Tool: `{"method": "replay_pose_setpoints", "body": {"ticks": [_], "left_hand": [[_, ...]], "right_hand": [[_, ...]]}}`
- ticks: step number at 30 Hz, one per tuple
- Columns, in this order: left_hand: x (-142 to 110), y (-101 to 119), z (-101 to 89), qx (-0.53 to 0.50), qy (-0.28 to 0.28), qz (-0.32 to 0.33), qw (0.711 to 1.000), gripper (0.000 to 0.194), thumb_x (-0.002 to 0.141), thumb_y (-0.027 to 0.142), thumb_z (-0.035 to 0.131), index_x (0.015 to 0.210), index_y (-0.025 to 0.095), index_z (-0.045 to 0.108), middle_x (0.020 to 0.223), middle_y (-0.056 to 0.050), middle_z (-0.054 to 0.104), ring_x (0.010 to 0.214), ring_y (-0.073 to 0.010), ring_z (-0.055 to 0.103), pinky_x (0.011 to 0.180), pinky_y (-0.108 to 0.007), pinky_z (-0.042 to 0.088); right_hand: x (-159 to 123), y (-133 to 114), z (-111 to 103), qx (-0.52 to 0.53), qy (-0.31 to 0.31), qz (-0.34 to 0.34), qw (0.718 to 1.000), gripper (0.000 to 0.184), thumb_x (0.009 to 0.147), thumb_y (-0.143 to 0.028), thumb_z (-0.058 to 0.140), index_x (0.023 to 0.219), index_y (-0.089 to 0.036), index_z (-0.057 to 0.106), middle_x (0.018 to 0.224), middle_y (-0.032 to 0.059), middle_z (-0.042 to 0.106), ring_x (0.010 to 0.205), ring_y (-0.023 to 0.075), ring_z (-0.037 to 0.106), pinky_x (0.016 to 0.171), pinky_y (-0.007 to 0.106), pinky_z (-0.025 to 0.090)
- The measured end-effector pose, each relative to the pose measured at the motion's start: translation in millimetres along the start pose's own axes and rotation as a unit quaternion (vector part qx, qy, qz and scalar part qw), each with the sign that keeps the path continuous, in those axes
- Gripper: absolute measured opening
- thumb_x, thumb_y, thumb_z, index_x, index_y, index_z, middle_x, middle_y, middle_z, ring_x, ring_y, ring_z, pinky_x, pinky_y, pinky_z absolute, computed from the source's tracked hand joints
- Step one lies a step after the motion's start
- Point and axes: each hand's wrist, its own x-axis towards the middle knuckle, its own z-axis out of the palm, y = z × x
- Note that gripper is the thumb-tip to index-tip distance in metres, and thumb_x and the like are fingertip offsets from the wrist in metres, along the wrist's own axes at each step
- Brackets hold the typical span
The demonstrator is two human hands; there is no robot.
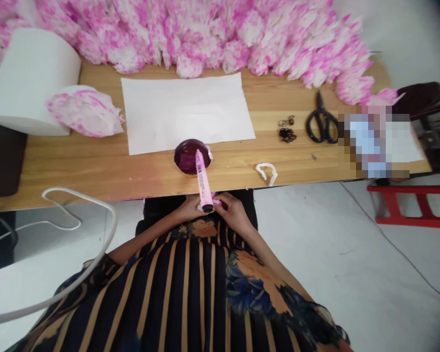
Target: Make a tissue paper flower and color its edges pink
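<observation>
Just below the table's front edge, over my lap, my left hand [190,208] and my right hand [233,213] meet, both closed on a small piece of pink-and-white tissue [217,200]. The right fingers pinch its side, while the left fingertips are partly hidden. A pink marker [204,183] overlaps the view of my hands. Its tip end rests in a small round dish [187,161] with dark purple inside, and its dark end sticks out past the edge. Behind the dish lies a flat white sheet [187,112].
Pink-and-white tissue flowers [205,34] are heaped along the back. A large white paper roll [36,80] and one tissue bundle [84,111] stand left. To the right are black scissors [321,122], dark wire-like bits [287,134] and a white strip [267,172]. A pale cable [110,230] loops at left.
</observation>
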Motion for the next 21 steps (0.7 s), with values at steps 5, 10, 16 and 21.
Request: {"method": "replay_pose_setpoints", "body": {"ticks": [5,10,16,21], "left_hand": [[-6.1,-2.0,-4.9,0.092,-0.027,0.061,0.993,0.040,0.075,0.047,0.079,0.100,0.017,0.074,0.103,-0.010,0.077,0.100,-0.0289,0.071,0.093,-0.037,0.054],[-9.5,10.9,1.7,0.100,-0.014,0.065,0.993,0.045,0.071,0.047,0.080,0.103,0.016,0.072,0.106,-0.013,0.078,0.101,-0.0315,0.072,0.096,-0.041,0.055],[-17.0,42.7,14.8,0.052,-0.010,0.054,0.997,0.051,0.072,0.047,0.083,0.111,0.016,0.072,0.119,-0.013,0.076,0.115,-0.0331,0.068,0.108,-0.043,0.050],[-21.2,50.2,17.2,-0.037,-0.005,0.008,0.999,0.040,0.071,0.050,0.083,0.087,0.015,0.073,0.089,-0.009,0.078,0.087,-0.0259,0.071,0.083,-0.036,0.056]], "right_hand": [[-38.1,-64.8,-77.1,-0.122,-0.036,-0.084,0.988,0.026,0.101,-0.035,0.057,0.119,-0.030,0.075,0.107,0.0059,0.078,0.091,0.0224,0.074,0.078,0.033,0.058],[-6.8,-60.6,-199.4,-0.304,0.260,-0.037,0.916,0.022,0.097,-0.034,0.059,0.106,-0.025,0.076,0.104,0.0081,0.078,0.090,0.0250,0.071,0.084,0.040,0.056],[84.1,-22.8,-274.9,-0.428,0.261,0.041,0.864,0.035,0.091,-0.035,0.068,0.117,-0.012,0.073,0.102,0.0158,0.076,0.095,0.0277,0.070,0.085,0.043,0.050],[113.2,-41.9,-272.0,-0.503,0.193,0.136,0.831,0.061,0.094,-0.047,0.058,0.118,0.008,0.067,0.115,0.0286,0.072,0.118,0.0312,0.066,0.088,0.042,0.043]]}}
